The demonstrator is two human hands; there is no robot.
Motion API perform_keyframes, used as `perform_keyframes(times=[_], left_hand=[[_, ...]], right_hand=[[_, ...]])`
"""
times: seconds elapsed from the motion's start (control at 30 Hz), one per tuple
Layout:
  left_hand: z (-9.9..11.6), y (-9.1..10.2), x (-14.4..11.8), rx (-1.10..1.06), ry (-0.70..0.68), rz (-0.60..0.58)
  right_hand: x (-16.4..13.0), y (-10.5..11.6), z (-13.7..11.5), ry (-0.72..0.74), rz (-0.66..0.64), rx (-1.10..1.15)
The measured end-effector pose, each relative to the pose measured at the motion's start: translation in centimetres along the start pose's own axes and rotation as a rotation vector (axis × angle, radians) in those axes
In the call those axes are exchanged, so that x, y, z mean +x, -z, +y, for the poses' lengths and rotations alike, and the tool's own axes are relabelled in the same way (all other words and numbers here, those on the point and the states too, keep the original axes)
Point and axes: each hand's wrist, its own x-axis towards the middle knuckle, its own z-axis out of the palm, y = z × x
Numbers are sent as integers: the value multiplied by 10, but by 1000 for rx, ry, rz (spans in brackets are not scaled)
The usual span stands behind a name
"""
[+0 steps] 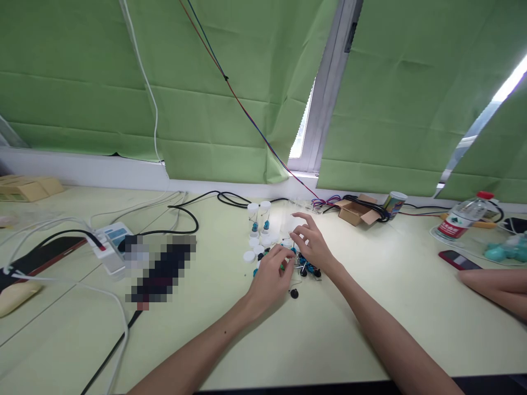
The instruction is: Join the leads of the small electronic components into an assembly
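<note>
My left hand [274, 271] rests over a pile of small blue and black parts [307, 267], its fingers curled downward. A bit of green shows by its fingertips; what they grip is hidden. Just to the right is my right hand [310, 240], with the index finger raised and the thumb and other fingers pinched above a small blue part [293, 250] with a thin stem. Behind the hands stand two clear vials [253, 219] with white caps, each containing a blue piece and a thin wire. Several white caps [249, 256] lie beside my left hand. One black round piece [294, 293] sits nearer me.
On the left are a power strip [109, 247], cables and a pixelated dark object [164, 271]. An open cardboard box [356, 211] and a printed can [395, 204] stand at the back. Rightward are a water bottle [461, 216], a phone [459, 260] and another person's arm [496, 282].
</note>
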Motion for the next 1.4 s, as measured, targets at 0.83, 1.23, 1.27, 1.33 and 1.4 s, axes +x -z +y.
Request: perform_keyframes(times=[0.83,1.23,1.27,1.33,1.4], left_hand=[[-2,-2,-1,19,-13,-5],[-6,7,4,129,11,249],[-7,8,5,152,25,272],[-11,11,6,184,55,284],[-15,12,7,195,80,264]], right_hand=[[-7,-6,4,118,116,-181],[-22,-9,-14,187,406,-146],[-23,-10,-17,192,397,-135],[-27,-13,-23,195,366,-110],[-29,-15,-30,206,349,-85]])
